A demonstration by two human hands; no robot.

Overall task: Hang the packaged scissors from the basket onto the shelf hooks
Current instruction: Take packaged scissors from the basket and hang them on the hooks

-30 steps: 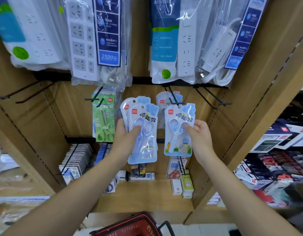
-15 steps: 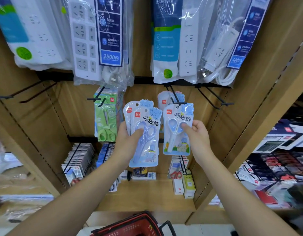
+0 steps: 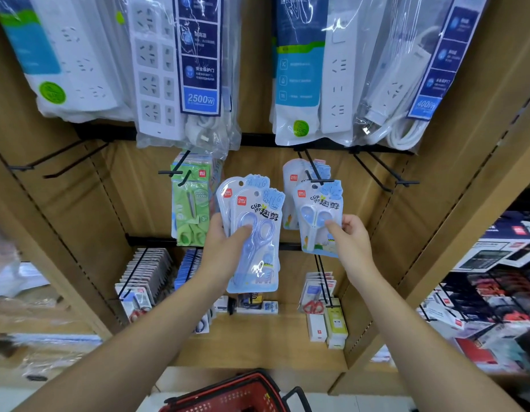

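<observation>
Just left of the person's hands, green scissors packs [image 3: 191, 203] are hanging from a black peg. The left hand [image 3: 225, 240] is gripping a small stack of blue packaged scissors [image 3: 259, 242], fingers curled behind it and the thumb pressing across the front pack's clear blister; the stack is standing upright in front of the shelf, with its hang holes free at the top. The right hand [image 3: 351, 236] is pinching a single scissors pack [image 3: 317, 217] by its right edge, thumb on the front. That pack's top is meeting the tip of a black shelf hook [image 3: 314, 172]; whether the hole is threaded cannot be told. Another blue pack [image 3: 292, 178] is hanging behind on the same hook. The red basket [image 3: 237, 395] is sitting below, between the forearms.
</observation>
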